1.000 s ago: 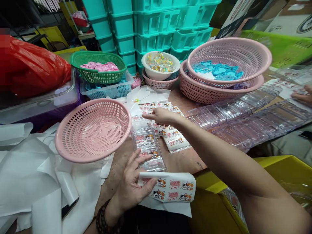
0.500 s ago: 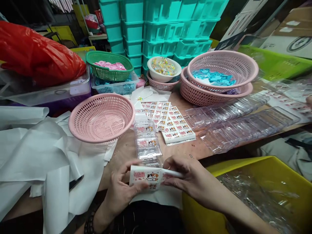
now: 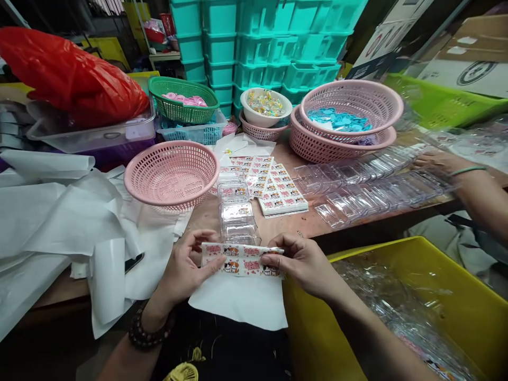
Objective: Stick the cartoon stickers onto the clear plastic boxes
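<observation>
Between my two hands is a sticker sheet (image 3: 237, 296), white backing paper with cat pictures and pink lettering along its folded upper part. My left hand (image 3: 190, 262) pinches its left end, thumb on the printed face. At the right end my right hand (image 3: 299, 262) grips it between thumb and fingers. Just beyond the sheet runs a row of clear plastic cases (image 3: 237, 211), some with cat stickers on them. Right of that row lies a stack of printed sticker sheets (image 3: 281, 190) on the wooden table (image 3: 273, 228).
Crumpled backing paper (image 3: 51, 222) and a pink basket (image 3: 170, 174) are at left. More clear cases (image 3: 377, 196) line the right side, where another person's hand (image 3: 440, 161) reaches in. A yellow bin (image 3: 444, 264) stands lower right; teal crates (image 3: 262, 47) rise behind.
The sheet, bent up at its right end before, is now stretched level between my hands, its blank part hanging toward me. The other person's hand has come further in over the clear cases.
</observation>
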A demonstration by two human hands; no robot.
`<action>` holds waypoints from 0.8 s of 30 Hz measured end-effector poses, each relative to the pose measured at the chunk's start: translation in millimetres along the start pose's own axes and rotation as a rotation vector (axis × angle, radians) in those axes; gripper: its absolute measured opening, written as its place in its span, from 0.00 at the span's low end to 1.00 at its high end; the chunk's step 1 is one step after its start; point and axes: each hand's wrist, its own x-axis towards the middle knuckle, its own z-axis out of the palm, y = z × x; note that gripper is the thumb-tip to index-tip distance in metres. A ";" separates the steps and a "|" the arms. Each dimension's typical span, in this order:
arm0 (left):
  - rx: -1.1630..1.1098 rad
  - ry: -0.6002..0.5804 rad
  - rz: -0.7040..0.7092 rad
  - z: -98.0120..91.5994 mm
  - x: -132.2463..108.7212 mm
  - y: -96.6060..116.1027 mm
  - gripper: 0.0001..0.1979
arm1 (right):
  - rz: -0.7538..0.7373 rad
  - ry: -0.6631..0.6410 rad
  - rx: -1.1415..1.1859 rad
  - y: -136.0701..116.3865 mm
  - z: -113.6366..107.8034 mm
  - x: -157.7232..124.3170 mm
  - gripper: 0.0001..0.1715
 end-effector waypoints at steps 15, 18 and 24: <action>0.063 -0.623 -0.215 -3.3 7.5 19.5 0.12 | -0.604 0.026 -0.502 5.8 12.1 -24.5 0.08; -0.091 -0.726 -0.346 -7.0 14.1 10.6 0.14 | -0.892 0.196 -0.655 14.8 9.4 -22.6 0.15; -0.072 -0.674 -0.281 -9.1 15.3 -3.6 0.11 | -0.755 0.245 -0.147 17.9 1.3 -16.0 0.12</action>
